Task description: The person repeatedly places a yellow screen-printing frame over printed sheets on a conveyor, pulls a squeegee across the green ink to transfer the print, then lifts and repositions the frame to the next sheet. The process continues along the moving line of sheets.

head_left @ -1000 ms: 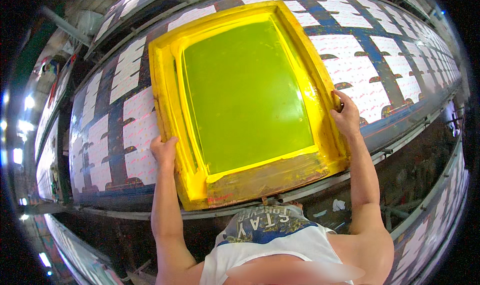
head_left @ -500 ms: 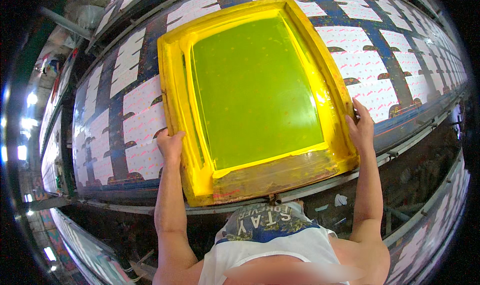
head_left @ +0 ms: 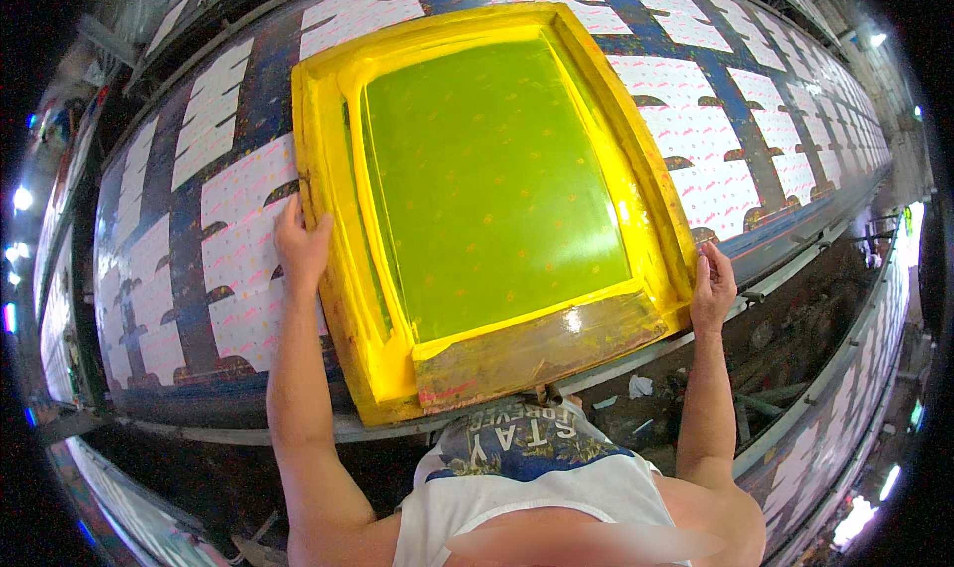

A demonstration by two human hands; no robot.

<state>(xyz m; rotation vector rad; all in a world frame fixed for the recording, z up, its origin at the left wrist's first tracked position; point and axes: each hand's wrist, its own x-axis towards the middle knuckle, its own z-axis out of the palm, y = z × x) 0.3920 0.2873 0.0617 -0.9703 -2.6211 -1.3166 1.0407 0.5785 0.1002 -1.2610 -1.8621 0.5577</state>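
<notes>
A large screen-printing frame (head_left: 343, 299) lies on the long printing table, its wooden sides coated in wet yellow ink. Small orange dots show through its yellow-green mesh (head_left: 487, 189). My left hand (head_left: 303, 247) is at the left side of the frame, thumb over the edge and fingers along the outside. At the lower right edge, my right hand (head_left: 714, 289) has its fingers bent in against the wood; the fingertips are partly hidden. A smooth brownish strip (head_left: 542, 343) runs across the near end of the frame, closest to my body.
White printed sheets (head_left: 686, 120) with dark curved cutouts lie in rows on the dark blue table (head_left: 263, 90). A metal rail (head_left: 785, 279) follows its near edge. Crumpled white scraps (head_left: 640, 386) lie below. More tables with sheets (head_left: 845, 448) stand behind me.
The dots beneath the mesh show more plainly now. My left hand has moved farther up the frame's side, and my right hand sits lower on its edge. The whole view has shifted slightly.
</notes>
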